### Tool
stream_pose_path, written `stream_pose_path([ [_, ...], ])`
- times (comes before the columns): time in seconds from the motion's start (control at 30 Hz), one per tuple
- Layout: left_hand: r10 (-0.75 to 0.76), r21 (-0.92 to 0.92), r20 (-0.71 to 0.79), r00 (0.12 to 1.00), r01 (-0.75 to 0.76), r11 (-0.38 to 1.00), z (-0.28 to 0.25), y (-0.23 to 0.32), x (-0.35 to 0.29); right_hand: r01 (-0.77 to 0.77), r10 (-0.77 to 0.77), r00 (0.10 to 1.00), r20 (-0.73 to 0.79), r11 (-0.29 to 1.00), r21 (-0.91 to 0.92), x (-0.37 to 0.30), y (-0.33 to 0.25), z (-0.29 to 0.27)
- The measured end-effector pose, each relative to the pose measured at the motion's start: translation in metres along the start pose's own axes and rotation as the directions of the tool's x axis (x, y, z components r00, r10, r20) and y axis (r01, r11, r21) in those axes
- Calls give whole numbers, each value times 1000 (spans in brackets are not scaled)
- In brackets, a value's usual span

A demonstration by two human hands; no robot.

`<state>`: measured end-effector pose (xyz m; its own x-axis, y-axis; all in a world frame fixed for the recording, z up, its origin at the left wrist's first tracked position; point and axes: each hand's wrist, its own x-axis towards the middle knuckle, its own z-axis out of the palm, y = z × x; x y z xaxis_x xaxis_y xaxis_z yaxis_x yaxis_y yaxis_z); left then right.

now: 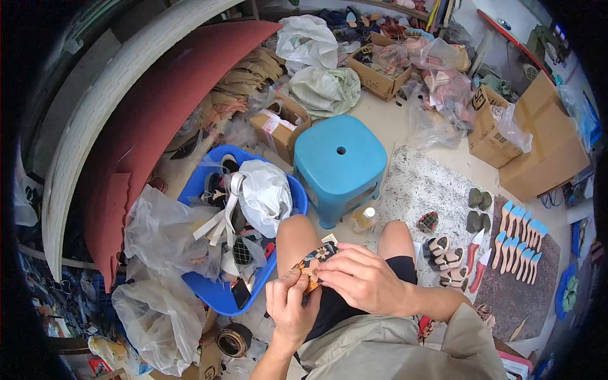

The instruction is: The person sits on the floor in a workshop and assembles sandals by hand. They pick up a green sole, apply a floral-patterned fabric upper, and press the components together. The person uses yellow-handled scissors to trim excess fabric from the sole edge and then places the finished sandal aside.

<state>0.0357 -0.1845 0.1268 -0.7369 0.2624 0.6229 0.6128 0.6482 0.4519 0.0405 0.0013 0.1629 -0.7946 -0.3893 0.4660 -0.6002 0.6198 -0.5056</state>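
Both hands are closed on a small floral patterned piece (pixel 321 254), dark with orange and cream, above my lap. My left hand (pixel 289 308) pinches its near left edge between thumb and fingers. From the right, my right hand (pixel 362 278) grips the other side, fingertips close to the left thumb. Fingers cover much of the piece, so its full shape is hidden. A small pale tag-like corner (pixel 329 239) shows just beyond it. Between my knees and the stool stands a bottle of yellowish liquid (pixel 363 219).
Ahead is a blue plastic stool (pixel 341 147). A blue basket (pixel 235 310) with straps and plastic bags sits left, a tape roll (pixel 234 340) below it. To the right lie red-handled knives (pixel 481 271), stacked sole-shaped pieces (pixel 479 221) and rows of blue-tipped strips (pixel 518 244). Cardboard boxes (pixel 544 142) stand behind.
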Motion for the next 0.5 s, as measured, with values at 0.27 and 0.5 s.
stream_pose_path([
  [0.27,-128,-12,86,988,130,991,0,5,4,172,-171,985,27,953,-249,-4,-6,1],
  [0.5,-165,3,137,977,167,986,0,1,7,-278,242,940,238,952,129,5,1,-18],
])
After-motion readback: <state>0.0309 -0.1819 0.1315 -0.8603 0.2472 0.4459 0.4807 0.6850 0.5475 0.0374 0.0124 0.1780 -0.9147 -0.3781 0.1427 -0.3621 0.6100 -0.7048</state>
